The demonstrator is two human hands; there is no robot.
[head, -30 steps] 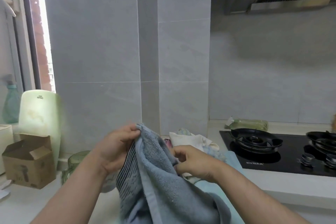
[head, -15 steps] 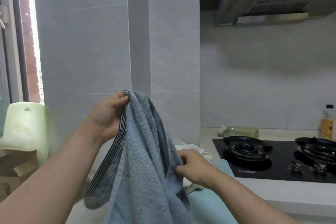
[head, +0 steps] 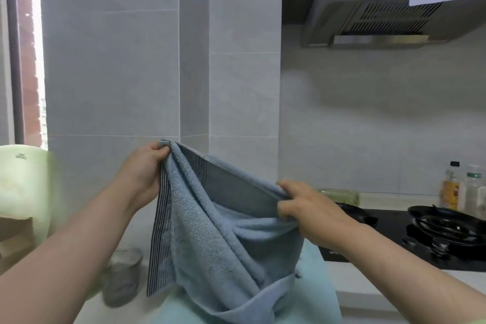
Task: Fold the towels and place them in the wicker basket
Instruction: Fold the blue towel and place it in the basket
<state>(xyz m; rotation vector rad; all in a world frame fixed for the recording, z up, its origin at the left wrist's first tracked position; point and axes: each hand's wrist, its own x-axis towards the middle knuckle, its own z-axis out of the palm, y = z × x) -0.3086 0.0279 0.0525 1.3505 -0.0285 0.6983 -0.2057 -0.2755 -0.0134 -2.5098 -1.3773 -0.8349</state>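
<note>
— Where is the slate-blue terry towel with the dark striped border (head: 207, 239)?

— Up in the air in front of the person, over the counter. The left hand (head: 142, 171) pinches one top corner between thumb and curled fingers, held high; the right hand (head: 313, 214) grips the same hem further along, lower down.

— Why hold it that way?

— Likely to find the edge and stretch it flat. The cloth hangs twisted between the hands, so it seems the fold has not yet begun.

— And the lower end?

— It trails onto a pale teal cloth (head: 314, 281) on the counter, beside the black glass gas hob (head: 391, 218).

— The wicker basket?

— Not in view. This towel probably needs its corners squared before it goes anywhere.

— Any risk?

— The hanging end could brush the grey glass jar (head: 122, 276) just left of it.
</note>
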